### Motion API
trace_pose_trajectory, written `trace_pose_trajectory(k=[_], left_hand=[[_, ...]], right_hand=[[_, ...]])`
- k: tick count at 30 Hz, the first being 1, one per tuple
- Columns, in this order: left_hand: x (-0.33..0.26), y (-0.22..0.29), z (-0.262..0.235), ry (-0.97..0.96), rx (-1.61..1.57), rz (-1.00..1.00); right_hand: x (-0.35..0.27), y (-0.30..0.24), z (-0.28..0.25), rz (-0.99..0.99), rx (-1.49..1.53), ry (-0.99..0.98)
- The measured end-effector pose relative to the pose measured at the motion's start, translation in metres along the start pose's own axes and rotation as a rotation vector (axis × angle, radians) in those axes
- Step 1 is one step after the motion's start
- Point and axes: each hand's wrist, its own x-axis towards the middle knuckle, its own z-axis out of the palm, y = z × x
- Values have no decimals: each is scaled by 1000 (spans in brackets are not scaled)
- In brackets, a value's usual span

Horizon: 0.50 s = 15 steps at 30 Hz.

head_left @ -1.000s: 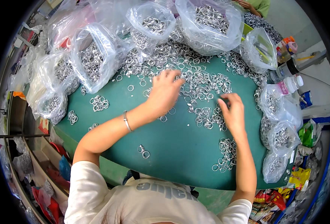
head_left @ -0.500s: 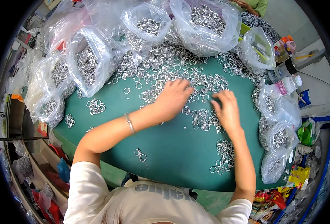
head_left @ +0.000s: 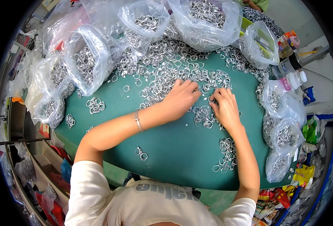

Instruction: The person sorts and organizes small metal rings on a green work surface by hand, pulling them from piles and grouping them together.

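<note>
The left hand (head_left: 179,100) lies palm down on the green tabletop (head_left: 174,150), fingers spread flat over the near edge of a wide heap of loose metal rings (head_left: 174,67); it presses on the rings and grips none that can be seen. A thin bracelet (head_left: 138,119) circles its wrist. The right hand (head_left: 225,107) rests just beside it, knuckles up, fingers curled down into a small cluster of rings (head_left: 202,116) that sits between the two hands; whether its fingertips pinch a ring cannot be told, since they are hidden under the hand.

The heap spreads across the far half of the tabletop, from the hands up to a row of clear plastic bags (head_left: 206,20) filled with more rings. Other bags (head_left: 85,62) lie along the left edge, and smaller filled bags (head_left: 283,135) are stacked at the right edge. A white plastic bottle (head_left: 292,80) lies near those bags on the right.

Nearer the person, well apart from the heap, sit separate small lots: a group of rings (head_left: 95,105) to the left, a pair of linked rings (head_left: 141,153) below the left forearm, and a loose pile (head_left: 225,154) beside the right forearm. The person wears a white short-sleeved shirt (head_left: 151,203).
</note>
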Motion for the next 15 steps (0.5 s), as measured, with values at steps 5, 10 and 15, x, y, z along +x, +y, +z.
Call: trace_pose_trajectory(k=[5, 10, 15], left_hand=[[17, -2, 8, 69, -4, 9], [27, -4, 15, 19, 225, 37], [35, -14, 20, 34, 180, 155]], right_hand=[[-18, -3, -31, 74, 328, -27], [-73, -27, -70, 55, 222, -224], [-82, -16, -71, 51, 266, -169]])
